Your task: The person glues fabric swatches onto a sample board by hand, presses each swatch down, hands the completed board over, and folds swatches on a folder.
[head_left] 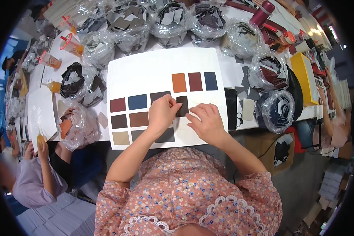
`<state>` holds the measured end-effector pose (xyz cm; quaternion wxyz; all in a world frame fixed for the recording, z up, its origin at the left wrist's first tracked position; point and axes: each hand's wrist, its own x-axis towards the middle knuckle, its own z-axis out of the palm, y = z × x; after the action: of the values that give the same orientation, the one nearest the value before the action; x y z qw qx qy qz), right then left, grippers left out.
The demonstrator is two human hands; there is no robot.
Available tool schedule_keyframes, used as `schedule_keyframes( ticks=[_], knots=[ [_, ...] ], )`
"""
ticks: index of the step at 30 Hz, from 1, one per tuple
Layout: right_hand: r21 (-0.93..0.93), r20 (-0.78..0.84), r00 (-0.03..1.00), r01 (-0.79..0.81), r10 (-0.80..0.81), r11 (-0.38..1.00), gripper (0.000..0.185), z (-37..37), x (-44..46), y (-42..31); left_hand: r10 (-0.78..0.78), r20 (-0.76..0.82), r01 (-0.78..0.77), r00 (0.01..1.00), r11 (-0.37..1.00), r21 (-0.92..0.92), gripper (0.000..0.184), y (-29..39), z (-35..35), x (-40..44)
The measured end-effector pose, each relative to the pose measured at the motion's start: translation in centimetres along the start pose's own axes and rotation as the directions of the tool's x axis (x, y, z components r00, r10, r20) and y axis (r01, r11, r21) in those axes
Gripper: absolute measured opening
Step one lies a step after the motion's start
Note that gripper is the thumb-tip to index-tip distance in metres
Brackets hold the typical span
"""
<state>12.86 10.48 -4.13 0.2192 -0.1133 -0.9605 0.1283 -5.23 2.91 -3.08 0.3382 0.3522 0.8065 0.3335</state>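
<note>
A white card (137, 78) lies at the table's front edge, with rows of coloured rectangular swatches on it. My left hand (161, 114) reaches over the middle of the card, thumb and fingertips pinched at the left edge of a dark brown swatch (182, 106). Close to that swatch's right side is my right hand (208, 124), its fingers bent and apart, holding nothing that I can see. Orange (178, 83), maroon (195, 82) and blue (210, 81) swatches sit in the row above. My left hand and forearm partly cover some swatches on the left side.
Plastic bags of loose swatches (128, 19) ring the card. To the right are a bag of navy pieces (277, 112), scissors (239, 118) and a yellow box (303, 80). Drink cups (72, 45) stand at left. A co-worker in a lilac top (39, 181) holds a yellow bottle (41, 140).
</note>
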Motion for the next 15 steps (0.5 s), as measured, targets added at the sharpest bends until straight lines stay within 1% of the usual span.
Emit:
schedule_keyframes(
  ticks=[2,3,6,8,9,10,12,14,15],
  knots=[
    [-0.016,0.018,1.0,0.014,-0.014,1.0,0.032,-0.1,0.3,0.0,0.018,-0.009,-0.018,1.0,1.0,0.015,0.022,-0.3,0.2,0.1],
    [-0.023,0.029,0.999,0.021,-0.02,1.0,0.031,-0.2,0.5,0.0,0.001,-0.014,-0.001,1.0,1.0,0.006,0.023,-0.1,0.1,0.1],
    [-0.04,0.103,0.995,0.014,-0.009,0.999,0.028,-0.6,1.2,-0.2,0.058,-0.01,-0.056,0.998,0.993,0.104,0.018,-0.4,0.3,0.3],
    [-0.057,0.119,0.993,0.007,0.0,0.998,0.026,-0.9,1.6,-0.5,0.109,-0.073,-0.095,0.991,0.98,0.177,0.019,-0.2,0.3,-0.1],
    [-0.073,0.123,0.992,0.001,0.008,0.997,0.025,-1.0,1.8,-0.6,0.144,-0.101,-0.12,0.984,0.97,0.213,0.021,0.1,0.4,-0.3],
    [-0.073,0.123,0.992,-0.005,0.014,0.997,0.027,-1.1,2.0,-0.6,0.22,-0.064,-0.196,0.973,0.945,0.261,0.032,-0.2,0.3,-0.4],
    [-0.068,0.139,0.99,0.004,0.005,0.998,0.028,-1.2,2.3,-0.3,0.447,-0.119,-0.38,0.887,0.85,0.364,0.032,-0.9,0.6,-1.2],
    [-0.036,0.114,0.993,0.008,-0.004,0.999,0.029,-1.2,2.6,0.0,0.557,0.002,-0.448,0.83,0.666,0.596,0.032,-2.0,0.8,-1.6],
    [-0.02,0.126,0.992,0.005,-0.002,1.0,0.029,-1.2,2.7,0.2,0.603,0.004,-0.474,0.798,0.623,0.622,0.03,-2.5,0.9,-1.7]
  ],
)
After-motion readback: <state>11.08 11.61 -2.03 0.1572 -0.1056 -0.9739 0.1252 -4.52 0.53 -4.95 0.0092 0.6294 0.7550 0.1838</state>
